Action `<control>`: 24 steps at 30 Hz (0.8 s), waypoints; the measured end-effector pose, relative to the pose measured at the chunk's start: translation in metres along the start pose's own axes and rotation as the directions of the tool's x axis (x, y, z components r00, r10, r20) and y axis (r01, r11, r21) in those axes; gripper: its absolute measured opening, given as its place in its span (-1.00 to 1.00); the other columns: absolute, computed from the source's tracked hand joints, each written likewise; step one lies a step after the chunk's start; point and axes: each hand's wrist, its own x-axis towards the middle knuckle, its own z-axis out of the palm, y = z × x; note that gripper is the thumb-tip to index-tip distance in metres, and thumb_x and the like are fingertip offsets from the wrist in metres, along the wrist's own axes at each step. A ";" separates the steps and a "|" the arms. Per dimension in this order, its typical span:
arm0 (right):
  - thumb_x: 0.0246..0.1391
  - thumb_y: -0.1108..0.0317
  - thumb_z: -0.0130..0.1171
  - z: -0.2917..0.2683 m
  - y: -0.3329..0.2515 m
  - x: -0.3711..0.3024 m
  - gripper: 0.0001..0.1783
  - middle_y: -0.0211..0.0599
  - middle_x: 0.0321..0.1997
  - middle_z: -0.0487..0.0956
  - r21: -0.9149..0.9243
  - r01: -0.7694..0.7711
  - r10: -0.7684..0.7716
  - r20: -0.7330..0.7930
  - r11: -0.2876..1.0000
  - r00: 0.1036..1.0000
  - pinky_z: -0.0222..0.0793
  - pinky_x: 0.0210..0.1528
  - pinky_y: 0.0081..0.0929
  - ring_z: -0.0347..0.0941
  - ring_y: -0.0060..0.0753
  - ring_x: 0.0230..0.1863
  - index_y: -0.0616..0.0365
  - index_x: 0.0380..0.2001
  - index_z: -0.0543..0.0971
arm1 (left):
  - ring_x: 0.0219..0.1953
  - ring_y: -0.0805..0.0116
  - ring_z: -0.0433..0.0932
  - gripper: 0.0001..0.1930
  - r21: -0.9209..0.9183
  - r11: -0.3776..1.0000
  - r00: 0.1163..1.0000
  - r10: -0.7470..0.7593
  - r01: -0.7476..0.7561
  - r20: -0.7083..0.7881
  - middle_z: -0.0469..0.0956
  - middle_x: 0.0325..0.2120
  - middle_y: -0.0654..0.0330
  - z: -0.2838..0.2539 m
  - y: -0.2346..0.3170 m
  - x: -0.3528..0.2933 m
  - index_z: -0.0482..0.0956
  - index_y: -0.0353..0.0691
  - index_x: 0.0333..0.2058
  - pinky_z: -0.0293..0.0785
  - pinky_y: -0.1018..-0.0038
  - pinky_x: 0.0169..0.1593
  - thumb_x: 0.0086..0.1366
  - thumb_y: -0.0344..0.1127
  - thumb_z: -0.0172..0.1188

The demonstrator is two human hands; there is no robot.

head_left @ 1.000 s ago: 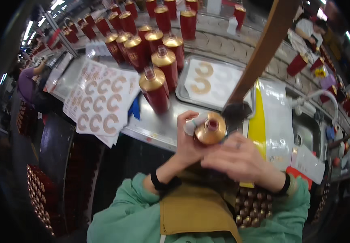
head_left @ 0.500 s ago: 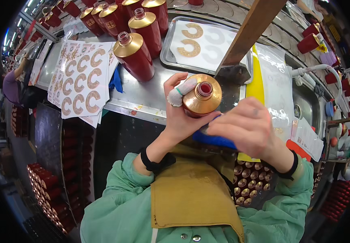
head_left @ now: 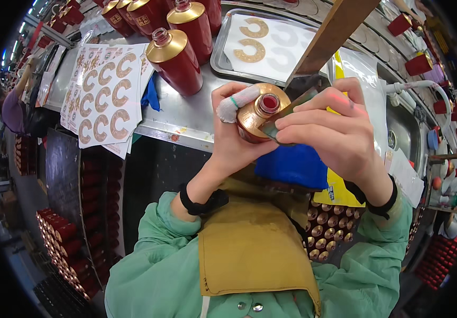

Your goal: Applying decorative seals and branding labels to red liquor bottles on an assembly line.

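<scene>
My left hand (head_left: 231, 146) is wrapped round a red bottle with a gold shoulder (head_left: 248, 117), its open neck tilted up towards me. White wrapping with a green band covers one finger of this hand. Pinched in my right hand (head_left: 339, 127) is a thin, dark flat scraper (head_left: 303, 99), its edge against the right side of the gold shoulder. A blue cloth (head_left: 292, 167) lies just below the two hands. The lower part of the bottle is hidden by my left hand.
Several red-and-gold bottles (head_left: 178, 66) stand at the back left beside sheets of C-shaped decals (head_left: 101, 100). A metal tray (head_left: 220, 58) holds a sheet with two decals. A wooden post (head_left: 334, 34) rises behind my right hand. To the right is a sink (head_left: 406, 124) with a white tap.
My right hand has risen and turned, and its fingers are less curled. The scraper now shows against the bottle's shoulder. More of the blue cloth is visible.
</scene>
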 end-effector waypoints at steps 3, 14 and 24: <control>-0.12 0.34 0.34 0.002 0.002 -0.002 -0.86 -0.63 -0.30 0.74 0.076 0.076 -0.073 -0.042 0.994 0.996 0.23 -0.08 -0.39 0.50 -0.52 -0.33 -0.04 -0.39 0.72 | 0.05 0.12 0.49 -0.07 0.040 0.999 1.000 0.022 -0.022 0.011 0.37 0.06 0.08 -0.004 0.003 0.001 0.44 -0.17 0.23 0.51 0.24 0.16 -0.16 -0.27 0.74; -0.17 0.36 0.34 -0.001 -0.003 -0.001 -0.86 -0.64 -0.33 0.73 0.136 0.098 -0.116 0.127 0.986 0.985 0.25 -0.06 -0.38 0.46 -0.51 -0.33 -0.06 -0.42 0.72 | 0.22 0.08 0.47 -0.06 -0.028 1.000 0.994 0.004 -0.001 0.112 0.39 0.13 0.02 -0.010 0.006 -0.001 0.38 -0.17 0.28 0.45 0.21 0.27 -0.13 -0.40 0.65; -0.14 0.34 0.34 0.000 -0.006 0.006 -0.85 -0.69 -0.30 0.74 0.176 0.095 -0.117 0.118 0.980 0.986 0.23 -0.01 -0.38 0.51 -0.54 -0.30 -0.10 -0.40 0.72 | 0.26 0.06 0.45 -0.07 -0.083 0.997 0.996 0.008 0.000 0.092 0.35 0.19 0.00 -0.010 0.001 -0.002 0.41 -0.20 0.23 0.46 0.24 0.26 -0.16 -0.33 0.70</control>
